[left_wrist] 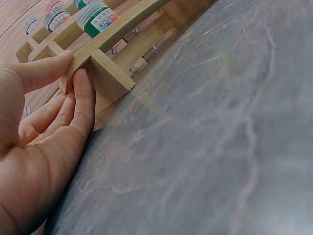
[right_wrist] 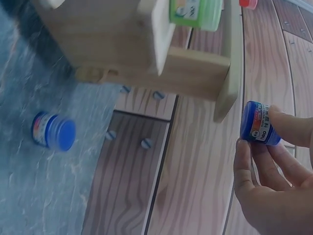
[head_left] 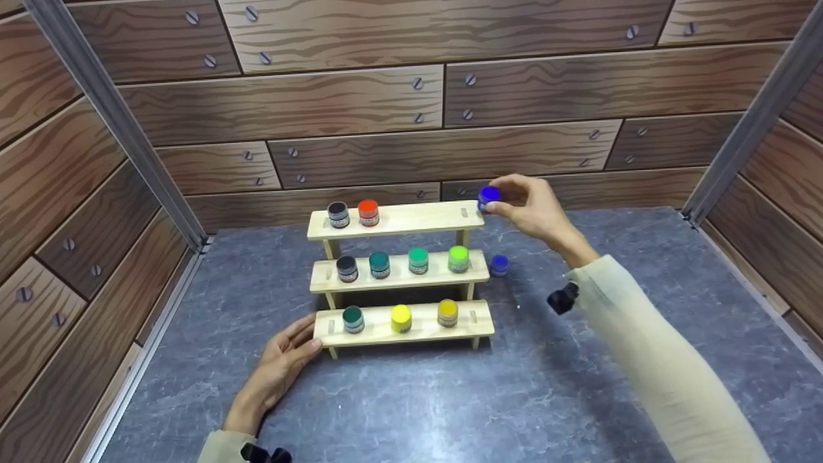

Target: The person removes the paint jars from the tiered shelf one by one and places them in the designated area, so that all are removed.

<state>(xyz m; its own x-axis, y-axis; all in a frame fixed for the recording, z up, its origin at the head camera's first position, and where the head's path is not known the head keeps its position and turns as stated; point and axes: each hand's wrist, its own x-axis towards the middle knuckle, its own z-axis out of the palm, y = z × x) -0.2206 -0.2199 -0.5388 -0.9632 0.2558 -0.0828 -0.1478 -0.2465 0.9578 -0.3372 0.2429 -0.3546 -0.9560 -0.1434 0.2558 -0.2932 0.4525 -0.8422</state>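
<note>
A three-tier wooden display rack (head_left: 398, 223) stands on the grey marbled surface with small paint jars on its steps. My left hand (head_left: 283, 366) grips the left end of the lowest step; in the left wrist view its thumb (left_wrist: 51, 71) lies on top and fingers go underneath. Beside the top step's right end, my right hand (head_left: 530, 209) pinches a blue paint jar (head_left: 489, 198) between thumb and fingers. The right wrist view shows this jar (right_wrist: 259, 122) apart from the rack, its label partly visible. A second blue paint jar (head_left: 499, 265) stands on the surface, right of the middle step.
Black (head_left: 338, 215) and red (head_left: 368, 213) jars sit on the top step's left. Several jars, among them a light green one (head_left: 458, 258), line the middle step. Dark green (head_left: 353, 319), yellow (head_left: 401, 317) and orange-yellow (head_left: 447, 312) jars occupy the bottom. Wood-patterned walls (head_left: 360, 103) enclose the surface.
</note>
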